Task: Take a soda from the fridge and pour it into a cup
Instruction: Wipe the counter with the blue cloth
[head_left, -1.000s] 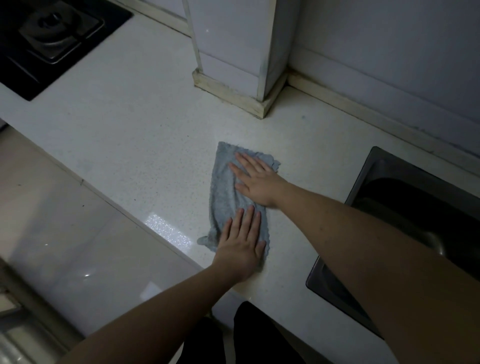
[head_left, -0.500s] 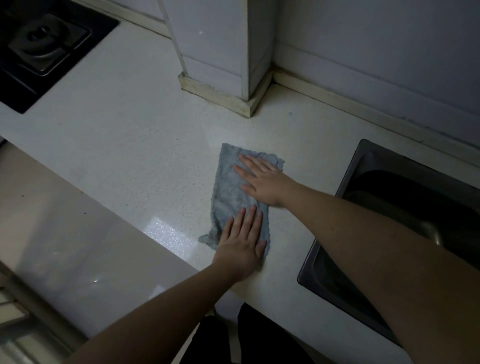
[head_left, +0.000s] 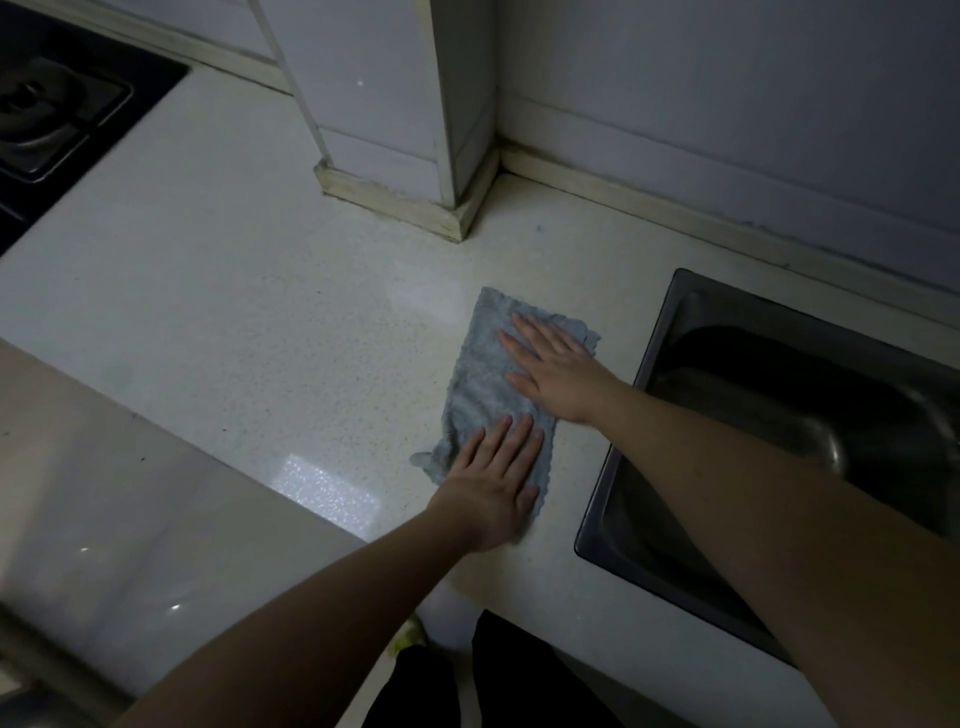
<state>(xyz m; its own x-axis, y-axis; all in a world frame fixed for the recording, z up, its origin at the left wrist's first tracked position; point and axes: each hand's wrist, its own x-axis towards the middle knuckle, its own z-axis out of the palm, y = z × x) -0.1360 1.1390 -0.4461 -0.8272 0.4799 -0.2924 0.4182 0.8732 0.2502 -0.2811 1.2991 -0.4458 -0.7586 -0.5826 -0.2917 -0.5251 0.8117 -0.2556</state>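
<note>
- A person's left hand (head_left: 493, 488) and right hand (head_left: 556, 366) lie flat, fingers straight, on a grey cloth (head_left: 480, 384) spread on a pale counter (head_left: 260, 291).
- The cloth lies just left of the steel sink (head_left: 675, 332).
- A dark hob (head_left: 57, 109) sits well left of the sink.
- No soda or cup is in view.

Single head cam, wide-angle, looked fwd and steeply down from above the counter (head_left: 249, 291). Close range: forearms entered from bottom edge, hob (head_left: 57, 109) sat top left, sink (head_left: 670, 415) at right, wall (head_left: 727, 104) across the top. No 2nd view, so no overlap.
</note>
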